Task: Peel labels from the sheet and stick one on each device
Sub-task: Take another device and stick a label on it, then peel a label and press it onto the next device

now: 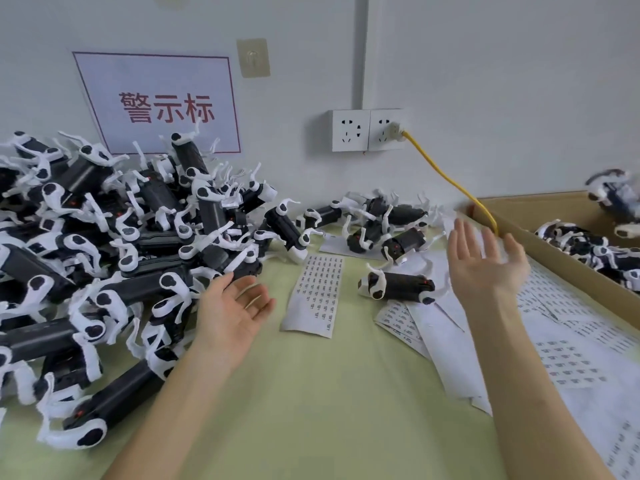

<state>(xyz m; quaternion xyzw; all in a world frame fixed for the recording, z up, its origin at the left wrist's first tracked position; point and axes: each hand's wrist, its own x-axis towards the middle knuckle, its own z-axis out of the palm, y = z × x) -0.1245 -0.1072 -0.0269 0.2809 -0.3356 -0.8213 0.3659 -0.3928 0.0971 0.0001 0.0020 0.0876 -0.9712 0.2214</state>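
Left hand (232, 308): fingers loosely straight and a little apart, palm turned up, nothing in it. It hovers at the near edge of the big pile of devices (104, 237).

Right hand (485, 265): fingers spread, tips blurred, palm facing left, holding nothing. It hangs above loose paper beside the cardboard box (536, 207).

Between the 2 hands, 1 label sheet (317, 296) lies flat on the green table cover (329, 410), and its rows look mostly full. Just right of it, 1 single device (398, 285) lies on its side, black body with white ends, partly on the edge of the other label sheets (571, 344) that fan out toward the box. A small cluster of devices (381, 223) sits further back, near the wall. The box holds more devices (595, 251); I cannot tell whether they are labelled.

Judgement: no label is lifted and no device is held, so the step in hand is fetching the next pair.

Method notes:
- Take the single device with the left hand, since it is nearest the sheet and free of the tangle.
- Turn a flat black face upward.
- Pin the sheet with the left wrist or device while the right fingertip lifts 1 label by a corner, so the backing does not slide.
- Lay the label down from 1 edge, then press across.
- Risk: the white arms in the pile may snag and drag neighbouring devices along.
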